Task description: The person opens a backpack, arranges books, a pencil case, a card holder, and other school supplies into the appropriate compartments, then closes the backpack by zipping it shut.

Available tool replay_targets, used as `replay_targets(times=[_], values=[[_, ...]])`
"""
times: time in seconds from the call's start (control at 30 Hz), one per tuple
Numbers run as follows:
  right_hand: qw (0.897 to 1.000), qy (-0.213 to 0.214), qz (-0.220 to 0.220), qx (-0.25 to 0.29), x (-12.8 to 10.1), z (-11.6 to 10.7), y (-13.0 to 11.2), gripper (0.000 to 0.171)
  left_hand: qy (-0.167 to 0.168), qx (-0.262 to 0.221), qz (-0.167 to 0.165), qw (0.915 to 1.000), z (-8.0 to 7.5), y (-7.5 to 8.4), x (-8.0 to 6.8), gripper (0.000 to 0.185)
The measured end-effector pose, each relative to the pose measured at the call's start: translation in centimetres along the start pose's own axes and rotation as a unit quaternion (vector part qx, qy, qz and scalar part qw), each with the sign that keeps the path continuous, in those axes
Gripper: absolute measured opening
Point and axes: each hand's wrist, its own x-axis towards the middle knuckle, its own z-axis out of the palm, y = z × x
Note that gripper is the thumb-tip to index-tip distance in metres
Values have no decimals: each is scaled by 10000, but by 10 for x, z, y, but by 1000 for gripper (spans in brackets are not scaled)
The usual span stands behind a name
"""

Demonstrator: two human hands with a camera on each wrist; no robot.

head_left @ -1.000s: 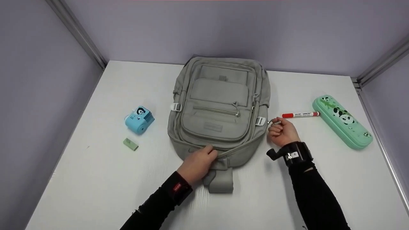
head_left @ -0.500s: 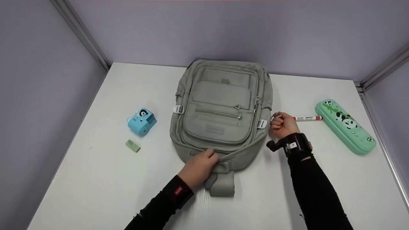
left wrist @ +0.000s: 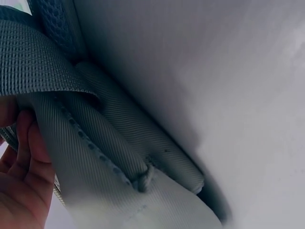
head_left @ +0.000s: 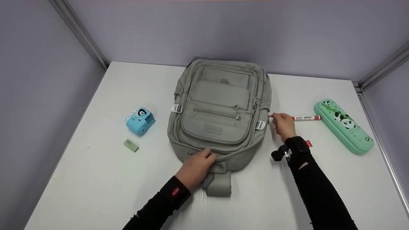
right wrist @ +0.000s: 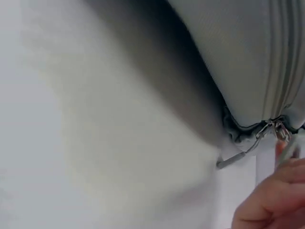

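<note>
A grey backpack (head_left: 223, 124) lies on its back on the white table, its top end towards me. My left hand (head_left: 196, 167) grips the fabric at that near end, beside the carry handle (head_left: 218, 184). In the left wrist view the left fingers (left wrist: 35, 143) curl round the edge under a webbing strap (left wrist: 40, 62). At the backpack's right side, just above a white buckle (head_left: 260, 125), my right hand (head_left: 283, 124) pinches a zipper pull (right wrist: 289, 149). A second zipper pull (right wrist: 232, 160) hangs loose beside it in the right wrist view.
Right of my right hand lies a red-and-white marker (head_left: 306, 118), partly behind the hand. Its end points at a green panda pencil case (head_left: 345, 126). On the left are a blue pencil sharpener (head_left: 140, 121) and a green eraser (head_left: 131, 145). Walls (head_left: 236, 32) stand behind the table.
My right hand has turned over, back now upward, and moved slightly up along the backpack's side, covering part of the marker. My left hand keeps its grip at the near end.
</note>
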Motion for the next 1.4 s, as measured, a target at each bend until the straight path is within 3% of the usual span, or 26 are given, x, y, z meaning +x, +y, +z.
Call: replay_targets(times=[0.13,0.27,0.4,0.53,0.87,1.17,1.4], values=[[9943,384,-515,-847,-4,9,-9,41,150,54,24,9999,0,1,-1,15],[9767,200,-1014,-1882,-7,18,-16,50,305,85,-57,9995,-2,4,-1,14],[9648,112,-1183,-2344,-8,20,-12,53,218,-17,-184,9996,-4,8,-3,22],[9693,114,-1087,-2200,-8,17,-4,52,145,31,-271,9995,-2,9,-3,33],[9782,-81,-984,-1827,-20,9,13,40,299,264,-425,9983,3,0,1,23],[9936,111,-711,-867,-45,2,35,27,133,203,-546,9982,-1,-13,5,13],[9991,332,-277,-46,-64,7,47,23,99,164,-716,9972,-6,-21,11,10]])
